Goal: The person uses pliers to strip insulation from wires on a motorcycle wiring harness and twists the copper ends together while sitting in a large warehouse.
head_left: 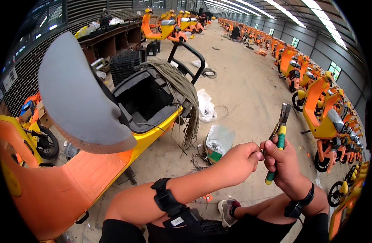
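Observation:
My right hand (286,161) is wrapped round a pair of pliers (281,139) with green and yellow handles, their dark metal jaws pointing up. Its thumb and forefinger meet the fingertips of my left hand (243,159). The left fingers are pinched together, and whatever thin thing lies between them is too small to make out. To the left of my hands stands an orange and yellow scooter (97,172) with its grey seat (78,93) tipped up. A bundle of greenish-grey cables (181,85) drapes over the rim of its open storage bin (129,124).
A clear plastic box (221,139) with scraps sits on the floor beyond my left hand, near a white plastic bag (206,106). Black crates (125,67) are stacked behind the scooter, by a wooden bench (113,40). Rows of orange scooters (321,106) line the right side.

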Available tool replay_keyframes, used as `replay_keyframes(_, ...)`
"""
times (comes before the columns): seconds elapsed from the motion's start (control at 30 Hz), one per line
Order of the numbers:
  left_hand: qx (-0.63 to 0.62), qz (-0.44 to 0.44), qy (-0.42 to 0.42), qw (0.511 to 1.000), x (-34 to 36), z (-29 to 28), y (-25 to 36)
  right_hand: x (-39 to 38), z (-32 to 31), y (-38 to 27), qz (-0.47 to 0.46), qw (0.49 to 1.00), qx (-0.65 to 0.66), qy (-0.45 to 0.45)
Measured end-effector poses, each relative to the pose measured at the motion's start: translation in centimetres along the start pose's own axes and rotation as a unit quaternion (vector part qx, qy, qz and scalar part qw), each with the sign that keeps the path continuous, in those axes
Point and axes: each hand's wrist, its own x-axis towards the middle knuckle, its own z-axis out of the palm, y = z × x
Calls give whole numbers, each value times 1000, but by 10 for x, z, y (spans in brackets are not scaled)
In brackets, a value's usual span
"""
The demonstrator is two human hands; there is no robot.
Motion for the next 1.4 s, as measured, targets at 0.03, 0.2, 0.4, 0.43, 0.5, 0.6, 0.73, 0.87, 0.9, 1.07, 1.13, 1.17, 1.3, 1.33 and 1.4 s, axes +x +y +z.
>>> replay_keyframes(0.03, 16, -14, -3, 1000, -3, -3, 2, 4, -1, 6, 4, 1000, 11, 3)
replay_keyframes(0.2, -23, -43, 13, 999, -14, -25, -21, 25, 13, 17, 56, 996, 47, -59)
replay_keyframes(0.4, -35, -130, 7, 991, -4, -57, -23, 60, 21, 35, 40, 992, 31, -119)
replay_keyframes(0.43, -39, -145, 20, 988, -5, -60, -22, 68, 23, 39, 31, 991, 20, -126)
replay_keyframes(0.5, -67, -140, 31, 987, -3, -65, -27, 80, 23, 44, 8, 992, 5, -124)
replay_keyframes(0.6, -38, -82, 63, 994, 7, -70, -40, 97, 22, 52, -20, 993, -9, -119)
replay_keyframes(0.73, -29, -109, 97, 989, 23, -78, -37, 108, 20, 58, -26, 994, 12, -108)
replay_keyframes(0.87, -36, -67, 102, 992, 43, -84, -49, 127, 12, 62, -35, 995, 23, -93)
replay_keyframes(0.9, -33, -61, 95, 993, 48, -82, -49, 129, 8, 63, -37, 996, 22, -79)
replay_keyframes(1.07, -54, -65, 92, 992, 58, -78, -50, 141, 3, 62, -52, 993, -8, -103)
replay_keyframes(1.13, -70, -81, 102, 989, 60, -77, -47, 141, 0, 63, -57, 991, 1, -120)
replay_keyframes(1.17, -40, -69, 137, 987, 61, -76, -52, 141, -1, 63, -47, 991, 8, -125)
replay_keyframes(1.3, -10, -50, 248, 967, 57, -80, -41, 142, -11, 61, -1, 990, -32, -134)
replay_keyframes(1.33, -12, -35, 273, 961, 56, -81, -42, 141, -15, 62, 11, 989, -58, -133)
replay_keyframes(1.4, -31, -38, 289, 956, 57, -82, -39, 139, -21, 63, -1, 984, -103, -142)
